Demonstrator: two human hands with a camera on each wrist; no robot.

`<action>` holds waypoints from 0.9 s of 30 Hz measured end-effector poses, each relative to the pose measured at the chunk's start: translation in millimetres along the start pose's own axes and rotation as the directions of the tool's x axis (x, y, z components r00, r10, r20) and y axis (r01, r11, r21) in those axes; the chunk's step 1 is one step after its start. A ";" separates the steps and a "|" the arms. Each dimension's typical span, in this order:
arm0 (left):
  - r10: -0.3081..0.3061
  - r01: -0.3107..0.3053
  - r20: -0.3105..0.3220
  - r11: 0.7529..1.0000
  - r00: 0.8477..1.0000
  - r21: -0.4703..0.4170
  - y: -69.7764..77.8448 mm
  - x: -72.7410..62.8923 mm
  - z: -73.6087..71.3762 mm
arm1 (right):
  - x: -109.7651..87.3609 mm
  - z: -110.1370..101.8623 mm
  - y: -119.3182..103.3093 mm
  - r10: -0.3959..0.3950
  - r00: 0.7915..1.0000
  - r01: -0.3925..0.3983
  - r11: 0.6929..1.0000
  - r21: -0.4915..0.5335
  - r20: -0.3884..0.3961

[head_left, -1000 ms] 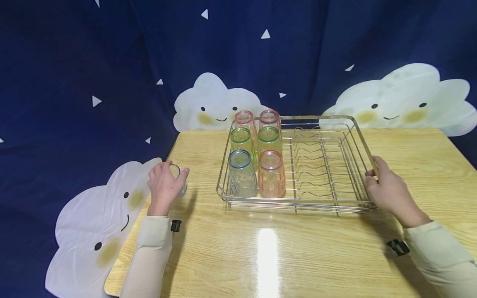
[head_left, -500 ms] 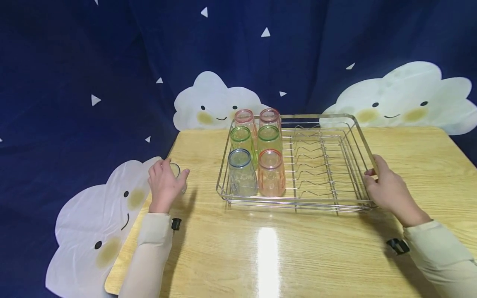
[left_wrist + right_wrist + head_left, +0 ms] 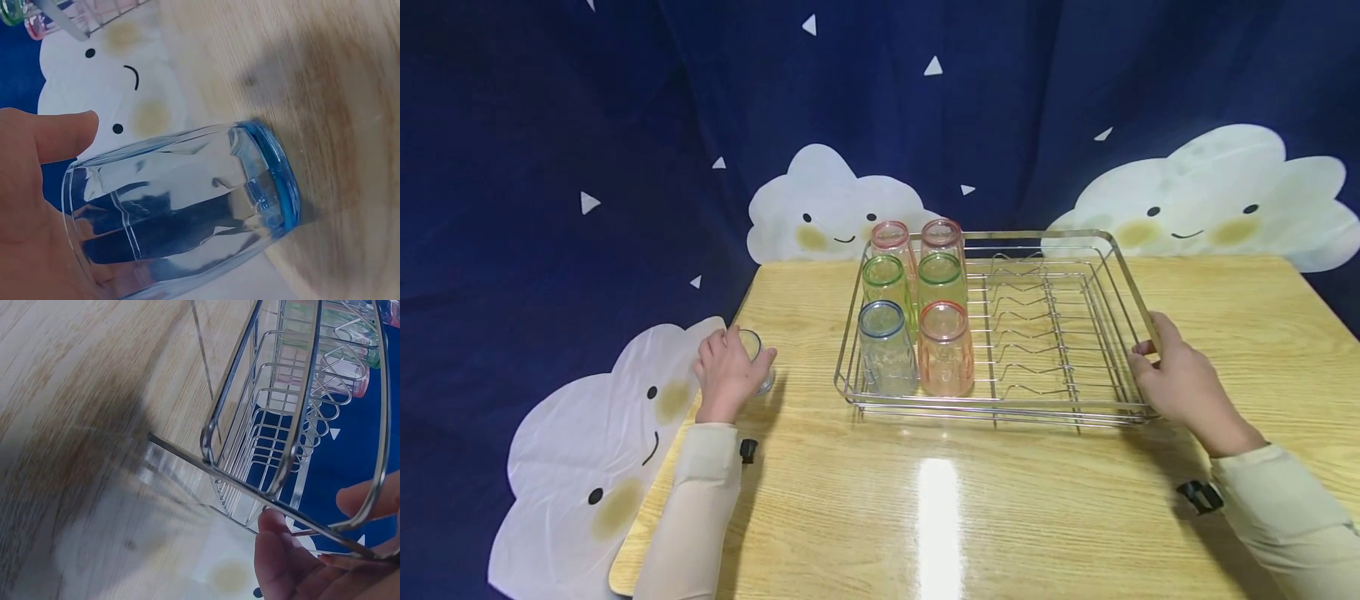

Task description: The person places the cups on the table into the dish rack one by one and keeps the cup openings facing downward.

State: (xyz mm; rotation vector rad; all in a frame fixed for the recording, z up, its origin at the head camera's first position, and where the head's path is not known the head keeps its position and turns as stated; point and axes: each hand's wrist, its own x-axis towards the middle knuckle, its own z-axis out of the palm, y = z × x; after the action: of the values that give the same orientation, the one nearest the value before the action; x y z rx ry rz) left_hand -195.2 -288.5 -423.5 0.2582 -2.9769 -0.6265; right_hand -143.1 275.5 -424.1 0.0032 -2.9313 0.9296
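At the table's left side, my left hand (image 3: 727, 375) is around a clear drinking glass (image 3: 764, 384) with a thick blue base. In the left wrist view the glass (image 3: 169, 212) stands mouth up, its thin rim near the palm. The thumb there is apart from the glass wall; the other fingers are largely hidden. My right hand (image 3: 1183, 379) grips the right end rail of a wire dish rack (image 3: 1060, 404), thumb on one side and fingers on the other. Upside-down glasses fill the rack's left part: blue-rimmed (image 3: 887, 358), orange (image 3: 947, 358), green (image 3: 942, 287) and pink ones.
The wooden table (image 3: 850, 500) holds the rack at its middle right. Its left edge runs close beside the left hand. Behind hangs a dark blue curtain (image 3: 880, 92) with clouds. Wavy wire dividers (image 3: 1030, 337) occupy the rack's right part.
My left hand has shifted slightly left, and its thumb has come lower beside the glass. The right hand and the rack have stayed in place.
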 end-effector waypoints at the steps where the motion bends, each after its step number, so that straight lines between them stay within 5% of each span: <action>1: -0.004 0.004 0.003 1.000 1.000 0.000 -0.7 0.8 -0.1 | 0.2 0.2 -0.2 0.000 1.000 0.000 1.000 0.000 -0.001; 22: -0.063 0.059 0.035 0.993 0.997 0.104 -5.8 6.6 11.7 | -1.7 -0.1 -2.2 0.024 1.000 -0.024 1.000 0.002 0.015; 27: -0.065 0.066 -0.009 0.994 0.998 0.086 -3.2 7.1 13.1 | -2.0 -1.5 -1.1 0.030 0.999 -0.030 1.000 0.008 0.019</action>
State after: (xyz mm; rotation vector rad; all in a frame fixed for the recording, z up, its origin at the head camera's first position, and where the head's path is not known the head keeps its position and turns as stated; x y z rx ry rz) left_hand -203.3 -287.5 -436.4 0.3650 -3.0042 -0.5022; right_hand -141.1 275.4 -422.3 -0.0316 -2.9525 0.9516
